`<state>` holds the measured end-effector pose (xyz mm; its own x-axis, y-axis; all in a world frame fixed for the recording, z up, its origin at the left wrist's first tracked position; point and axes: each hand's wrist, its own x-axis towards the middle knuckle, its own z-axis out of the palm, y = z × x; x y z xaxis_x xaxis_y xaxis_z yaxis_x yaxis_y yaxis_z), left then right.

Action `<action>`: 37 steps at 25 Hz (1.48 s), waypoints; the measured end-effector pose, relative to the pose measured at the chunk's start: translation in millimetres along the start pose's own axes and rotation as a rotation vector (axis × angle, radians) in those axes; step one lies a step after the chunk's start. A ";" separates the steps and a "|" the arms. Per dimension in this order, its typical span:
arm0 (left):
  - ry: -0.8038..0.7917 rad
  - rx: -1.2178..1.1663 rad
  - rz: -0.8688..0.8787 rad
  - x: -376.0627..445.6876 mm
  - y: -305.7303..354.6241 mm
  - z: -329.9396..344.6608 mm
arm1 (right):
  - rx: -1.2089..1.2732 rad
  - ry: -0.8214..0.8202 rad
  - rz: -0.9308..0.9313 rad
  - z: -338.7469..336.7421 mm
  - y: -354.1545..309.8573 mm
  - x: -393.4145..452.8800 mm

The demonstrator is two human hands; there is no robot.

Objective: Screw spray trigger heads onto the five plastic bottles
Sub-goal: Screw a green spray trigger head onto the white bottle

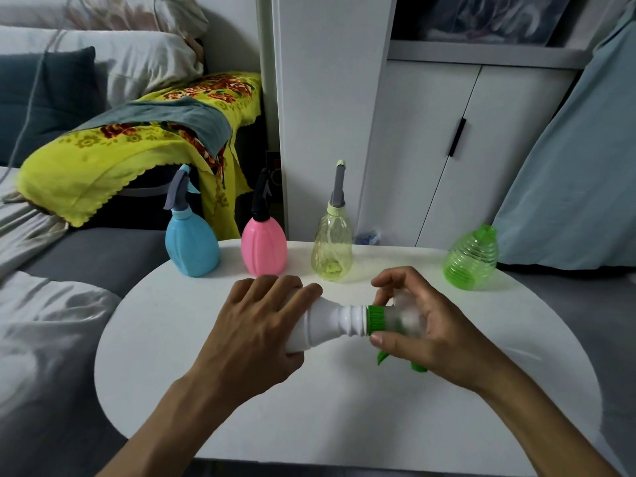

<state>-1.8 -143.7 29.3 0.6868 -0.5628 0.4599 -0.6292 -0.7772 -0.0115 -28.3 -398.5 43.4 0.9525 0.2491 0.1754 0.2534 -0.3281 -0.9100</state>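
Left hand (pixel 261 325) grips the white bottle (pixel 323 321), lying sideways above the table (pixel 172 339) centre. Right hand (pixel 413 325), at 3 o'clock of it, pinches the green trigger head (pixel 377 318) on its neck.

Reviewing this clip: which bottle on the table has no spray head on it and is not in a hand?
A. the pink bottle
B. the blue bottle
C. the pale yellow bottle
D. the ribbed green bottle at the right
D: the ribbed green bottle shows an open neck, while the blue bottle, pink bottle and pale yellow bottle each carry a trigger head.
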 end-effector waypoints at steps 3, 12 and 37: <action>0.002 -0.001 0.007 1.2 0.1 -0.2 | -0.016 0.011 0.036 -1.5 0.0 0.8; -0.031 -0.043 0.014 0.1 0.8 0.0 | -0.029 -0.016 0.061 -5.2 -0.4 1.0; -0.344 -0.827 -0.363 15.1 40.6 0.3 | 0.871 0.380 0.034 24.1 -5.7 12.5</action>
<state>-16.9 -183.9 35.4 0.8764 -0.4809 0.0258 -0.3244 -0.5500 0.7696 -22.0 -371.6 41.7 0.9871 -0.1116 0.1149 0.1559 0.5032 -0.8500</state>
